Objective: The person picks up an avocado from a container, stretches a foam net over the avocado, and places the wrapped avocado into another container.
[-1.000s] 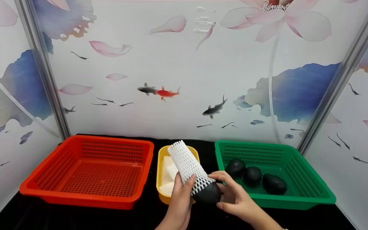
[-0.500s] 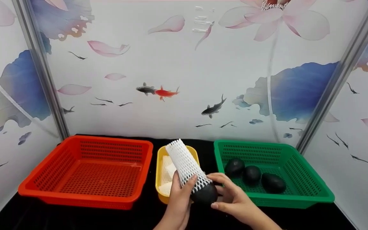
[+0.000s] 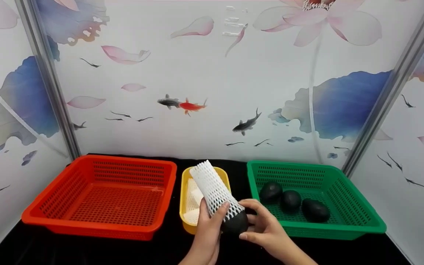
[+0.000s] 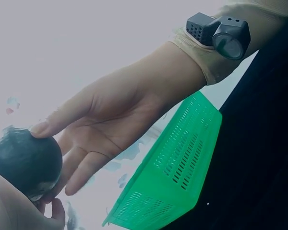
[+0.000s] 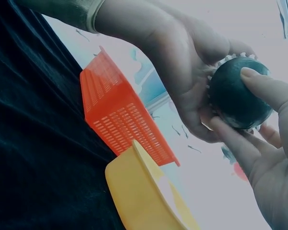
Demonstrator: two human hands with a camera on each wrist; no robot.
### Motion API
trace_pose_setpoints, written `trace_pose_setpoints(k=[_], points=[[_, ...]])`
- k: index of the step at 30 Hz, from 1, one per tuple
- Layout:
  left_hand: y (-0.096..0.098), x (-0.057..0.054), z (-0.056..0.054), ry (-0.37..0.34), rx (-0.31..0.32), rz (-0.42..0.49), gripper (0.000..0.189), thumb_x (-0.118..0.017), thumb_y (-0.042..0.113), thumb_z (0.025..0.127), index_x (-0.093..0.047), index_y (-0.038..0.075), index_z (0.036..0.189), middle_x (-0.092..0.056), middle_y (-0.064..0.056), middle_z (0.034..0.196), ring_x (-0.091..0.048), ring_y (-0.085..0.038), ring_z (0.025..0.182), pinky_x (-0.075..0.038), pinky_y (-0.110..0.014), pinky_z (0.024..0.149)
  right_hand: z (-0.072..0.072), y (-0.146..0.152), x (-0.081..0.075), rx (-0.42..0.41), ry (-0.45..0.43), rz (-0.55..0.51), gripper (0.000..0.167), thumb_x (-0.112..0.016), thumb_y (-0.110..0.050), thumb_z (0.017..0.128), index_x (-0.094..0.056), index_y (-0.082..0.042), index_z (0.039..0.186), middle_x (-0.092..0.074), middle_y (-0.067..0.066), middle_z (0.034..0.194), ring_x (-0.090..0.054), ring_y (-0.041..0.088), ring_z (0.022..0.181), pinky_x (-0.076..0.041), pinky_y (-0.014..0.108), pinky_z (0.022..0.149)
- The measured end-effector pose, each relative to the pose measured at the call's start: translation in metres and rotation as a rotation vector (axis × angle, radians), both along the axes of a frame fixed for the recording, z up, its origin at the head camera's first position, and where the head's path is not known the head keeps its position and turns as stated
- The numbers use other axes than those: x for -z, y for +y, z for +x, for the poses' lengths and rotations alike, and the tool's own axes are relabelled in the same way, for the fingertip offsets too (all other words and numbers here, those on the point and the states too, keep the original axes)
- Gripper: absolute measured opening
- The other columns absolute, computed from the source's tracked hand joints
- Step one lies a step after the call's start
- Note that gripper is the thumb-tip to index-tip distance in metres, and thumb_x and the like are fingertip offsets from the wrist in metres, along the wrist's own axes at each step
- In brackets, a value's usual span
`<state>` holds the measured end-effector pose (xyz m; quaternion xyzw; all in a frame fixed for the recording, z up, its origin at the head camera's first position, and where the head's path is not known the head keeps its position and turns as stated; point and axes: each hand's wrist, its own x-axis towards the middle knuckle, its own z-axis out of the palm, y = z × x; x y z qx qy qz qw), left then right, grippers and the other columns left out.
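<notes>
A white foam net sleeve (image 3: 210,182) stands tilted in front of the yellow basket, its far end narrow and unfilled. Its near end is stretched over a dark avocado (image 3: 236,223), whose lower part is bare. My left hand (image 3: 206,228) grips the sleeve around the fruit, thumb on top. From the other side my right hand (image 3: 269,230) holds the avocado's bare end, with the index finger at the net's edge. In the right wrist view, the right thumb presses the avocado (image 5: 237,96) and the net's scalloped rim shows behind it.
A red basket (image 3: 90,228) stands on the left with nothing visible inside. The small yellow basket (image 3: 184,191) in the middle holds more white foam nets (image 3: 193,215). On the right, a green basket (image 3: 344,230) contains three dark avocados (image 3: 291,200). Black cloth (image 3: 123,254) covers the table.
The right hand has shifted slightly left with the avocado, and a little less bare fruit shows below the net. The left hand has hardly moved. The baskets are unchanged.
</notes>
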<state>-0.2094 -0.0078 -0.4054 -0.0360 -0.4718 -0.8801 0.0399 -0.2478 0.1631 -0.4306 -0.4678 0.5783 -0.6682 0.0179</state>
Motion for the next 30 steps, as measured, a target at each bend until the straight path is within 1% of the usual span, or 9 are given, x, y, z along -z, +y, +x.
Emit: trace_pose_setpoints(k=[4,7,12,18,22,26,28,30], points=[[-0.0007,-0.0006,0.0004,-0.016,0.009,-0.005,0.074,-0.061,0.020,0.094,-0.015,0.010,0.151,-0.036,-0.016,0.141,-0.044,-0.025,0.119,-0.037,-0.034,0.099,-0.0004,-0.0015,0.0000,0.020,0.009,0.007,0.060,-0.062,0.017,0.085,-0.035,0.008,0.138,-0.039,0.007,0.139,-0.061,0.031,0.108,-0.056,0.037,0.077],[-0.0012,-0.0001,0.0013,-0.012,0.015,-0.010,0.075,-0.061,0.020,0.094,-0.014,0.010,0.151,-0.034,-0.016,0.143,-0.042,-0.025,0.121,-0.036,-0.034,0.100,-0.0001,-0.0021,0.0011,0.030,0.003,0.012,0.060,-0.062,0.016,0.086,-0.035,0.007,0.138,-0.040,0.005,0.138,-0.062,0.030,0.106,-0.056,0.036,0.076],[-0.0007,0.0006,0.0038,0.006,0.012,-0.026,0.074,-0.061,0.017,0.094,-0.014,0.008,0.150,-0.034,-0.016,0.142,-0.041,-0.025,0.121,-0.034,-0.034,0.101,0.0007,-0.0040,0.0019,0.041,0.019,0.006,0.059,-0.062,0.017,0.085,-0.035,0.005,0.137,-0.040,0.005,0.139,-0.062,0.029,0.106,-0.056,0.034,0.075],[0.0011,-0.0003,0.0059,-0.011,0.019,-0.018,0.074,-0.063,0.017,0.092,-0.015,0.008,0.148,-0.036,-0.016,0.138,-0.044,-0.025,0.118,-0.034,-0.035,0.101,0.0040,-0.0077,0.0002,0.086,0.016,-0.001,0.059,-0.066,0.014,0.083,-0.038,0.002,0.134,-0.040,0.004,0.137,-0.064,0.028,0.104,-0.056,0.034,0.075],[0.0020,-0.0005,0.0070,-0.008,0.013,-0.020,0.073,-0.063,0.016,0.092,-0.016,0.007,0.147,-0.038,-0.016,0.137,-0.045,-0.024,0.117,-0.036,-0.034,0.100,0.0036,-0.0097,0.0004,0.103,0.063,-0.005,0.059,-0.067,0.013,0.084,-0.037,0.002,0.134,-0.040,0.004,0.136,-0.065,0.027,0.101,-0.056,0.033,0.073],[0.0022,-0.0007,0.0078,-0.015,0.017,-0.026,0.074,-0.064,0.016,0.091,-0.017,0.006,0.148,-0.039,-0.016,0.137,-0.045,-0.024,0.117,-0.036,-0.033,0.100,0.0027,-0.0103,0.0008,0.145,0.111,0.001,0.059,-0.069,0.010,0.082,-0.037,0.004,0.132,-0.043,0.005,0.133,-0.067,0.023,0.093,-0.057,0.032,0.067],[0.0020,-0.0013,0.0080,-0.026,0.021,-0.033,0.076,-0.065,0.017,0.091,-0.016,0.006,0.148,-0.038,-0.017,0.138,-0.045,-0.025,0.118,-0.036,-0.034,0.100,0.0026,-0.0103,0.0008,0.181,0.131,0.007,0.060,-0.072,0.009,0.080,-0.039,0.004,0.130,-0.046,0.005,0.128,-0.067,0.017,0.084,-0.055,0.030,0.061],[0.0017,-0.0019,0.0083,-0.036,0.024,-0.044,0.077,-0.065,0.018,0.090,-0.016,0.006,0.148,-0.037,-0.017,0.138,-0.045,-0.025,0.118,-0.036,-0.034,0.100,0.0023,-0.0102,0.0006,0.224,0.159,0.016,0.060,-0.075,0.007,0.078,-0.042,0.004,0.128,-0.048,0.006,0.122,-0.063,0.012,0.074,-0.052,0.027,0.053]])
